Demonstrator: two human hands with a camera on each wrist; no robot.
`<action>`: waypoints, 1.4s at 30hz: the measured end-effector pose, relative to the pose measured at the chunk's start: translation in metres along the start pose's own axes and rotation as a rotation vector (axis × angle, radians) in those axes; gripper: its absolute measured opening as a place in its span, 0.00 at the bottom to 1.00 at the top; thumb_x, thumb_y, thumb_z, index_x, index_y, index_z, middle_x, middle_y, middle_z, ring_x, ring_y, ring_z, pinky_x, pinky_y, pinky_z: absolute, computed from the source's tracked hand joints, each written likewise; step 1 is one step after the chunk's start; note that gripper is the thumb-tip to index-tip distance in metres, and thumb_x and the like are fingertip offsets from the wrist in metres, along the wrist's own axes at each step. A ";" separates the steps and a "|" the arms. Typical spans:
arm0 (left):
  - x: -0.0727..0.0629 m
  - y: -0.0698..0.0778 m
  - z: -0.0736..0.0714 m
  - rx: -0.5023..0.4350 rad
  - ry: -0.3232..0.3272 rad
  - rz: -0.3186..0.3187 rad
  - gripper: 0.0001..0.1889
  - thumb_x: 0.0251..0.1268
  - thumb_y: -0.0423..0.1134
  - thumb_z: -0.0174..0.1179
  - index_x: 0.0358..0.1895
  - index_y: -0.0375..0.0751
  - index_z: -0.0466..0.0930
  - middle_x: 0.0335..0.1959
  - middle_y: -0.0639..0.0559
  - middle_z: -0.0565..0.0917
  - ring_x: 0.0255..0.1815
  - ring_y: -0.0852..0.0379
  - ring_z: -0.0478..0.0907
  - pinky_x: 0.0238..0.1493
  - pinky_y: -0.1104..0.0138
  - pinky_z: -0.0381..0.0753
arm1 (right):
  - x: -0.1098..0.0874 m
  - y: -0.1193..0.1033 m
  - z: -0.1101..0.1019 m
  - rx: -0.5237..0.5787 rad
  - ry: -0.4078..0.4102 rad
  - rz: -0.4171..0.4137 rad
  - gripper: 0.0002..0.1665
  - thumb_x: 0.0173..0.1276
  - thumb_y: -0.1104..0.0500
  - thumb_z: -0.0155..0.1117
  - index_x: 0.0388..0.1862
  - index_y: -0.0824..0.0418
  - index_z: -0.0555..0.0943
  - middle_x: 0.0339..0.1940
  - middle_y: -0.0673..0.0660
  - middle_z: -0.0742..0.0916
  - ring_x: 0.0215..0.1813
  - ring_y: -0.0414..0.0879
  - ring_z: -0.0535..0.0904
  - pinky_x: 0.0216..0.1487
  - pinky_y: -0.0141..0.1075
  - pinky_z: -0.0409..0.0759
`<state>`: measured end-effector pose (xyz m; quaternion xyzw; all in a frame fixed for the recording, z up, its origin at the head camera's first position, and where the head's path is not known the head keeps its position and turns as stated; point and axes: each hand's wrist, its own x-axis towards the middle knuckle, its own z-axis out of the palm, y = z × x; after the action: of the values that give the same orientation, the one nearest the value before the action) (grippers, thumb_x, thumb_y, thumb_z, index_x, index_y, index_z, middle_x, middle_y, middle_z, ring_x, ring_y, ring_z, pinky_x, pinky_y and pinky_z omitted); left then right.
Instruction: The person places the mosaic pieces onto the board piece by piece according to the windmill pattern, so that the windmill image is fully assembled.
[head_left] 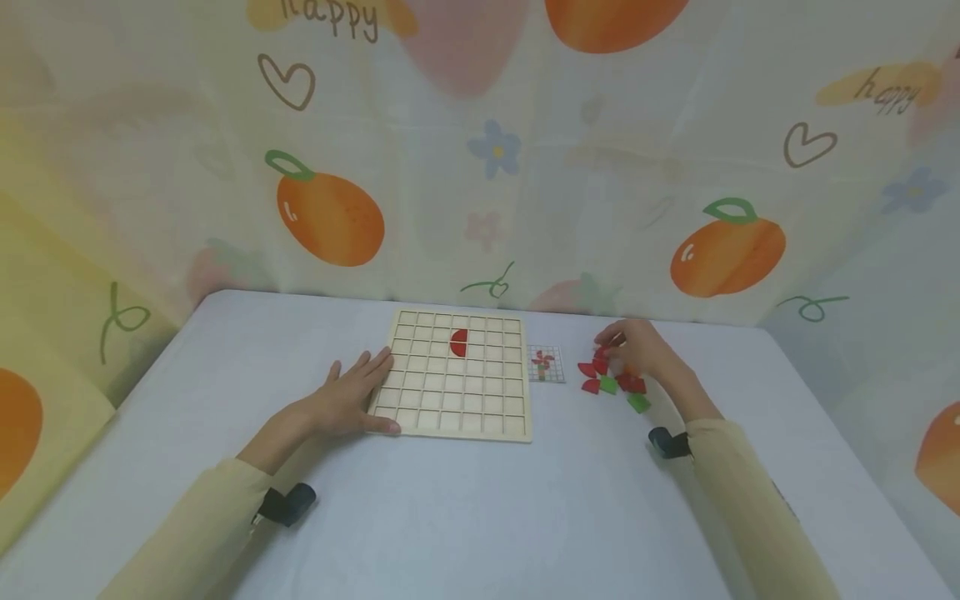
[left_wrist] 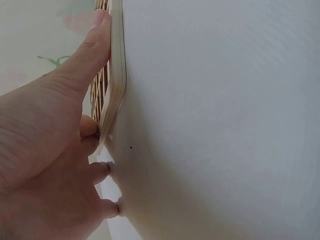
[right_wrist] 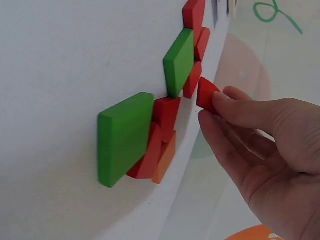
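Note:
My left hand (head_left: 345,404) lies with fingers spread along the left side of a wooden grid board (head_left: 431,400). Its thumb rests on the near left corner, as the left wrist view shows at the board's rim (left_wrist: 117,55). Two red quarter-circle blocks (head_left: 459,342) sit in cells toward the board's far side, forming a half circle. Over the loose pieces at the right, my right hand (head_left: 637,346) pinches a red quarter-circle block (right_wrist: 205,94) between thumb and fingertips. Beneath it lie green blocks (right_wrist: 127,137), red blocks (right_wrist: 166,117) and an orange block (right_wrist: 165,159).
A small pattern card (head_left: 546,364) with a red, orange and green figure lies against the board's right side. The white table (head_left: 465,517) meets a printed cloth backdrop (head_left: 585,183) at its far edge.

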<state>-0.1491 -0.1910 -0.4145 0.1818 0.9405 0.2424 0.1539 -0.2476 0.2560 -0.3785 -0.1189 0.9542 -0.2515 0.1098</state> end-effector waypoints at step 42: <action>0.000 0.002 -0.001 0.001 0.003 0.002 0.60 0.52 0.62 0.69 0.77 0.29 0.45 0.79 0.37 0.43 0.78 0.32 0.36 0.69 0.33 0.29 | 0.043 -0.088 0.046 0.014 -0.041 -0.335 0.12 0.63 0.71 0.67 0.46 0.68 0.86 0.41 0.59 0.89 0.44 0.50 0.83 0.48 0.39 0.82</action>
<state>-0.1487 -0.1901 -0.4123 0.1825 0.9407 0.2424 0.1520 -0.2609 0.1485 -0.3791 -0.2807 0.9168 -0.2707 0.0864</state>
